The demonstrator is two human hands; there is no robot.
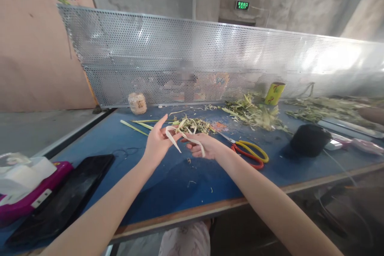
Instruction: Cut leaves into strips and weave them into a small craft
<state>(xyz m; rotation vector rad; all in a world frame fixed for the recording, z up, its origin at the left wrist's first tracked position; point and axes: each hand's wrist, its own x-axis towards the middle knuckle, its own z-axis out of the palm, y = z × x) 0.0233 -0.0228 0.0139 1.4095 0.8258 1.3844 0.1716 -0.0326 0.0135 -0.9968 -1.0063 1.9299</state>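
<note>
My left hand (156, 141) pinches a pale, ribbon-like husk strip (173, 141) between thumb and fingers, with one end hanging down. My right hand (207, 145), closed at the fingertips, grips the same strip close by; its other end drapes over the back of the hand. Part of the strip arches up between both hands. Just behind them lies a heap of shredded plant scraps (201, 125). To the left of it rest several green stalks (134, 127). Scissors (251, 153) with one yellow and one red handle lie to the right of my right hand.
A perforated metal screen (144, 56) borders the blue table (192, 188) at the back. Leafy husks (255, 114), a yellow-green can (274, 93) and a black cylinder (310, 140) stand right. Left are a twine-like roll (137, 103), a black tray (66, 200) and a magenta box (36, 200).
</note>
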